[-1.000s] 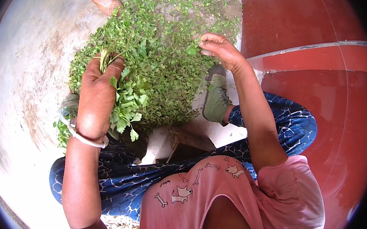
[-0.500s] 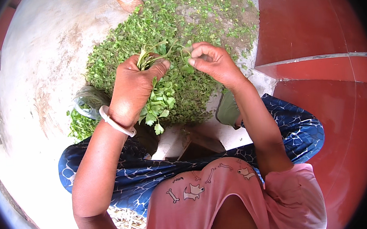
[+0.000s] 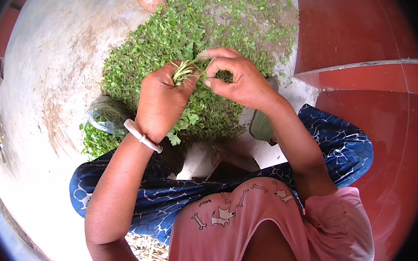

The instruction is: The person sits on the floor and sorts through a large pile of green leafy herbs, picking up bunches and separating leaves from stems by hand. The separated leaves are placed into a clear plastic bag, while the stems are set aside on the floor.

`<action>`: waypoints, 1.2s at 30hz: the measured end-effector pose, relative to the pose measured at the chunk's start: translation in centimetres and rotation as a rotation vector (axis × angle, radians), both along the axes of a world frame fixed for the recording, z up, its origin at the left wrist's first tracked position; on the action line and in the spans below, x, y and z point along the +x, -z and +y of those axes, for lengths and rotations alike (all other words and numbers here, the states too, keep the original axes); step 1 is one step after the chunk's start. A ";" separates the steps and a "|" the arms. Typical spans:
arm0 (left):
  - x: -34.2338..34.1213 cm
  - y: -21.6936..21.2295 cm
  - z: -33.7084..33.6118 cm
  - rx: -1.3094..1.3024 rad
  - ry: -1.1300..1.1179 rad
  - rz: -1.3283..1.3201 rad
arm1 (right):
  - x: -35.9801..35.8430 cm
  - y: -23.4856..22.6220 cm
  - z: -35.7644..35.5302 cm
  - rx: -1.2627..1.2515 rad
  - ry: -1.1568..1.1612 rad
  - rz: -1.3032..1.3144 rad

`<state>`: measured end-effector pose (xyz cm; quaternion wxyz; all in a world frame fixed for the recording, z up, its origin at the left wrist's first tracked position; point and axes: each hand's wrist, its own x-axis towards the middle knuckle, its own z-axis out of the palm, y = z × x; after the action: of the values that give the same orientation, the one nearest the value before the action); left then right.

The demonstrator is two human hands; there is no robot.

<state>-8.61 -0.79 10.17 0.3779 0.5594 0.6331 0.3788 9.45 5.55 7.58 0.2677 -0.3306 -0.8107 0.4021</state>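
Pale concrete floor (image 3: 47,95) under a leafy pile (image 3: 171,39), left hand (image 3: 159,102) fisted on a stem bunch (image 3: 184,73), right hand (image 3: 239,80) pinching its tips.

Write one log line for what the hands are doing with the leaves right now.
left hand: grips bunch by stems | right hand: pinches stem tips | below: leaf pile on floor

Leafy greens (image 3: 196,37) bright green, heaped on pale grey concrete floor (image 3: 51,84) with brown stains; bunch of stems (image 3: 184,73) pale green. Bangle (image 3: 142,136) on left wrist off-white; skirt (image 3: 344,143) dark blue with white crackle pattern; shirt (image 3: 238,232) pink with small white bone and dog prints. Step (image 3: 358,23) at right glossy red-brown.
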 end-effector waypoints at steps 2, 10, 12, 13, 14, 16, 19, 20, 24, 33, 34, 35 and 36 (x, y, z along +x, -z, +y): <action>0.2 0.4 0.0 0.020 -0.003 0.002 | 0.1 0.2 0.1 -0.001 -0.010 0.018; -0.1 -0.4 0.0 -0.055 0.007 0.011 | 0.5 0.5 0.5 -0.786 -0.037 0.383; -0.1 -0.7 0.2 -0.122 -0.038 -0.104 | 1.0 1.8 0.9 -0.830 -0.044 0.454; -0.3 -0.7 0.5 -0.158 -0.078 -0.192 | 1.2 2.3 1.1 -0.852 -0.047 0.490; -0.5 -0.7 0.7 -0.194 -0.120 -0.278 | 1.3 2.2 1.1 -0.893 -0.031 0.517; -0.8 -1.4 0.8 -0.274 -0.181 -0.442 | 1.3 2.1 1.1 -0.973 0.002 0.571; -1.3 -1.4 0.8 -0.348 -0.211 -0.618 | 1.3 2.1 1.3 -0.995 0.047 0.565; -1.3 -1.5 0.8 -0.373 -0.210 -0.661 | 1.3 2.1 1.3 -1.010 0.055 0.565; -1.2 -2.6 0.8 -0.429 -0.233 -0.781 | 1.6 2.7 1.7 -1.087 0.033 0.634; -1.4 -2.7 0.9 -0.400 -0.314 -0.809 | 2.5 3.1 2.5 -1.204 -0.012 0.823; -1.5 -2.9 1.0 -0.397 -0.316 -0.793 | 2.6 3.4 2.7 -1.205 -0.013 0.821; -1.5 -3.1 1.1 -0.396 -0.315 -0.779 | 2.9 3.7 2.8 -1.205 -0.010 0.817; -1.6 -3.2 1.1 -0.395 -0.315 -0.766 | 3.1 4.0 3.0 -1.217 -0.015 0.836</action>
<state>-10.18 0.33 13.37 0.6219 0.1933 0.5853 0.4831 12.59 8.50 3.54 0.3207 -0.2342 -0.2770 0.8750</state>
